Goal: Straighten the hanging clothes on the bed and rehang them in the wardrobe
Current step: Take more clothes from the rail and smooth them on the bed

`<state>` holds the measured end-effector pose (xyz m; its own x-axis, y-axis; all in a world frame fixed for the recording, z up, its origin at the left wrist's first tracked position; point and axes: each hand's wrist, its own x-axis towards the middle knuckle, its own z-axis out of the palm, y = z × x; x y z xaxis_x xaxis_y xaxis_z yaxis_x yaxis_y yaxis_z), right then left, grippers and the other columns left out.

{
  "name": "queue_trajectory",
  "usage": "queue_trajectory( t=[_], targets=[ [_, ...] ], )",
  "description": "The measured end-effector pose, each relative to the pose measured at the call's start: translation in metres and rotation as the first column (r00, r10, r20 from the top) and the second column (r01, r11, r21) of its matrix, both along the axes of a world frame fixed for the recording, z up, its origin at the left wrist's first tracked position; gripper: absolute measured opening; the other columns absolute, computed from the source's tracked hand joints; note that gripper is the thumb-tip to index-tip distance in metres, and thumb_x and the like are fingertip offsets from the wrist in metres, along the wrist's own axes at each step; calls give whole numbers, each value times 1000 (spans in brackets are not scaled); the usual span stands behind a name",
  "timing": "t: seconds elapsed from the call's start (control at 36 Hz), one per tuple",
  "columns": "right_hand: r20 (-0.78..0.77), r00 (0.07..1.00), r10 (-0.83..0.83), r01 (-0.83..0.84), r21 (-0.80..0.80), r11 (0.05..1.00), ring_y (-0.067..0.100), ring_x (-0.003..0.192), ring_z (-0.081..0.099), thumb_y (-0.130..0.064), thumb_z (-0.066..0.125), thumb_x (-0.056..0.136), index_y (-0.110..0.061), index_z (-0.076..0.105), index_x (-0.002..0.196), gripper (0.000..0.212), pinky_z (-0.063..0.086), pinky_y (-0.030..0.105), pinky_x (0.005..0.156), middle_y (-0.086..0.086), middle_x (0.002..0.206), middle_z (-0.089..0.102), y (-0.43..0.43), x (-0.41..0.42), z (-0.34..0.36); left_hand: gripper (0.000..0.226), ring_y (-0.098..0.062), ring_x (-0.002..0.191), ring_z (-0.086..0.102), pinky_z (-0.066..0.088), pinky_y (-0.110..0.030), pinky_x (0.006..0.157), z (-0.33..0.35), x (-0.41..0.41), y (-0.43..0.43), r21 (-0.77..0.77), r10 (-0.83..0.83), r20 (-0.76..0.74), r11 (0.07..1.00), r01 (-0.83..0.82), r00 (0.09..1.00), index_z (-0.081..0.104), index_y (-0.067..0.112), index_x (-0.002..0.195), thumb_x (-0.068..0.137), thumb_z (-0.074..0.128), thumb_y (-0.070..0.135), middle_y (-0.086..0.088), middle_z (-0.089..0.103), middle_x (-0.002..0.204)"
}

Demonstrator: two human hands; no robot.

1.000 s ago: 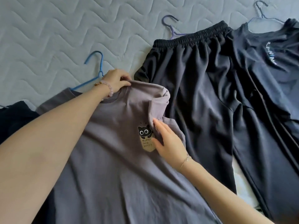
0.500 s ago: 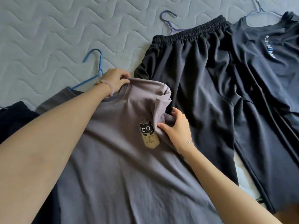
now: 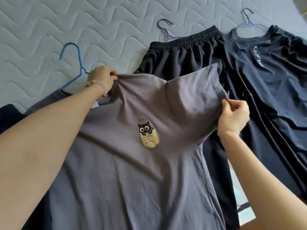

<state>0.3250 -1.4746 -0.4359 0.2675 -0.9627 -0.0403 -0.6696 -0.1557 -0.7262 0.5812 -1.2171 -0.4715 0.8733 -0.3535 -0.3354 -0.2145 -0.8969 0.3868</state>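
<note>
A grey T-shirt (image 3: 126, 171) with a black cat print lies spread on the bed in front of me, still on its blue hanger (image 3: 78, 63), whose hook sticks out past the collar. My left hand (image 3: 103, 78) grips the fabric at the collar. My right hand (image 3: 233, 116) pinches the edge of the right sleeve, which is unfolded and stretched out to the right over the black trousers (image 3: 176, 55).
The black trousers sit on a purple hanger (image 3: 166, 29). At the right lies a dark navy T-shirt (image 3: 272, 72) on a thin blue hanger (image 3: 248, 19). Another dark garment (image 3: 10, 117) shows at the left edge. The quilted grey mattress (image 3: 49, 30) fills the far side.
The right sleeve was folded over the shirt's chest. My right hand took hold of it and pulled it out to the right. My left hand kept its grip at the collar.
</note>
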Motion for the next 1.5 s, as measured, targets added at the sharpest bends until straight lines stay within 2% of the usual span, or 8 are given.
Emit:
queue_trajectory(
  t=[0.14,0.39,0.53,0.72,1.03,1.22,1.36,1.5],
  targets=[
    [-187,982,-32,74,223,972,25,99,62,-23,64,84,-6,65,106,29,44,32,90,13,105,68,-41,-20,-29,29,-46,125,60,49,-50,106,1,3,-4,27,39,1,999,-40,999,73,5,126,103,60,17,-26,68,133],
    [-106,966,234,-141,543,828,-2,33,38,-17,67,83,-14,63,70,15,30,10,34,1,58,43,-58,-33,-37,27,-48,127,58,49,-51,103,-3,0,-7,93,78,47,992,-82,996,72,5,125,105,56,15,-27,64,135],
    [-17,937,348,-323,330,887,13,72,54,-11,67,80,-9,65,86,6,45,30,68,6,74,62,-59,-18,-27,28,-47,129,56,48,-50,105,-1,1,-8,56,163,100,984,-169,982,72,3,126,104,58,11,-26,63,139],
    [-207,926,315,-193,456,869,24,106,61,-21,69,76,-10,57,117,44,47,39,97,10,113,66,-57,-40,-31,36,-47,138,45,39,-51,116,6,-25,-8,81,112,138,989,-124,984,61,-1,135,100,62,8,-30,50,147],
    [-328,894,306,-67,578,814,17,77,62,-25,59,70,-21,68,82,16,54,40,74,5,83,70,-42,-224,-38,39,-47,128,57,41,-48,111,-6,-269,1,-158,204,-81,964,-214,976,64,-7,133,94,59,-10,-31,60,139],
    [-188,837,514,-209,758,618,15,77,61,-16,64,83,-21,65,77,7,49,30,73,-4,77,66,-19,-287,-40,49,-53,120,67,55,-63,99,-28,-454,14,58,274,-191,962,-268,942,67,-14,128,79,76,-17,-33,63,138],
    [-8,758,653,-355,834,422,10,66,54,-17,63,86,-13,59,78,10,42,21,60,-1,71,59,-7,-290,-40,50,-47,144,47,38,-54,121,-19,-530,-12,66,527,-162,850,-523,834,50,-12,146,96,57,-11,-27,48,156],
    [35,688,725,-401,851,339,20,81,61,-16,61,85,1,65,92,19,46,32,70,14,89,69,-15,-287,-50,45,-55,130,56,46,-62,109,-3,-571,-62,37,726,-56,688,-725,685,60,-15,134,89,60,-18,-34,57,143]
  ],
)
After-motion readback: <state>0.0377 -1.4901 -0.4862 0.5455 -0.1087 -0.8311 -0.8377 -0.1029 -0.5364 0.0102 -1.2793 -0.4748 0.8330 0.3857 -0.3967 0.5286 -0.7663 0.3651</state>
